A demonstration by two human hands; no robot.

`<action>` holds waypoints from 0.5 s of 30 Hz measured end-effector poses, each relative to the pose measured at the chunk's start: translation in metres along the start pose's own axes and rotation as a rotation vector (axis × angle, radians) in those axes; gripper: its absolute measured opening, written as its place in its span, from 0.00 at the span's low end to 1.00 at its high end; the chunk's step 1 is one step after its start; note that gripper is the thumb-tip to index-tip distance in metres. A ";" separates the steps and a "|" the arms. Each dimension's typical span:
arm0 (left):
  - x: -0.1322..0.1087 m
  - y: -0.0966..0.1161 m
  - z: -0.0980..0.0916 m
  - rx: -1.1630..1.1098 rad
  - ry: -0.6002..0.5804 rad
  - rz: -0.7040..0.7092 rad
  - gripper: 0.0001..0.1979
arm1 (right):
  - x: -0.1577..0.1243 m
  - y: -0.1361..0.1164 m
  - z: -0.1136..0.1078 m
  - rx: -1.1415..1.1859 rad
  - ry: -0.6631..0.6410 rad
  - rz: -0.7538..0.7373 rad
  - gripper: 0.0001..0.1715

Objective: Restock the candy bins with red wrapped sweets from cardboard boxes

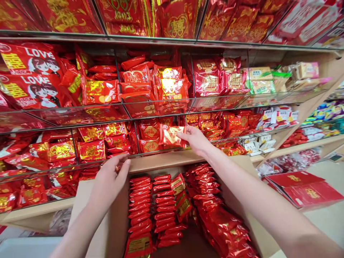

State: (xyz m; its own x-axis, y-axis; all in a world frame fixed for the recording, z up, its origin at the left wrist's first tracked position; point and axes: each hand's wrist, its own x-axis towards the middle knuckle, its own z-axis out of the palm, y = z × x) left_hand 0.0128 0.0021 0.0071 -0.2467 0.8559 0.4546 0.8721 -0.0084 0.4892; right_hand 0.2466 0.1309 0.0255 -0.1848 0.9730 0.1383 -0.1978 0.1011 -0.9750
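Observation:
My right hand [197,139] pinches the edge of a shiny red and gold snack packet [172,135] in front of the lower shelf. Similar packets [150,130] sit in the compartment just behind it. My left hand [111,175] holds nothing visible; its thumb stands apart from its partly curled fingers, by the back left corner of an open cardboard box [161,161]. Inside that box, red packets [139,204] stand in stacked columns, with a looser pile [223,222] to the right. Some packets between the columns lean at an angle.
Clear dividers and a front lip [161,111] edge the middle shelf, filled with red packets. Larger red bags [177,21] fill the shelf above. White and green packs [259,79] lie at the right. A red carton [306,188] rests at the right, beyond the box.

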 end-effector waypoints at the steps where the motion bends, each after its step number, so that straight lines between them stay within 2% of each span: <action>1: 0.006 -0.007 0.003 0.050 -0.017 -0.003 0.18 | 0.018 0.003 0.005 -0.005 0.019 0.010 0.07; 4: 0.011 -0.018 0.012 0.127 -0.059 -0.009 0.17 | 0.062 0.014 0.025 -0.061 0.018 -0.008 0.06; 7: 0.005 -0.021 0.017 0.173 -0.041 -0.035 0.18 | 0.085 0.026 0.046 -0.151 0.027 -0.075 0.12; 11: -0.001 -0.021 0.016 0.167 -0.015 -0.036 0.17 | 0.091 0.039 0.068 -0.339 0.076 -0.123 0.19; 15: 0.000 -0.020 0.015 0.155 0.005 -0.006 0.17 | 0.088 0.048 0.082 -0.482 0.087 -0.109 0.24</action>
State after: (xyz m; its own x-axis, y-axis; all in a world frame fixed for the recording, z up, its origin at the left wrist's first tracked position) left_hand 0.0016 0.0099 -0.0145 -0.2536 0.8530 0.4561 0.9253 0.0764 0.3716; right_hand 0.1415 0.2043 0.0054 -0.1033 0.9630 0.2491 0.2600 0.2678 -0.9277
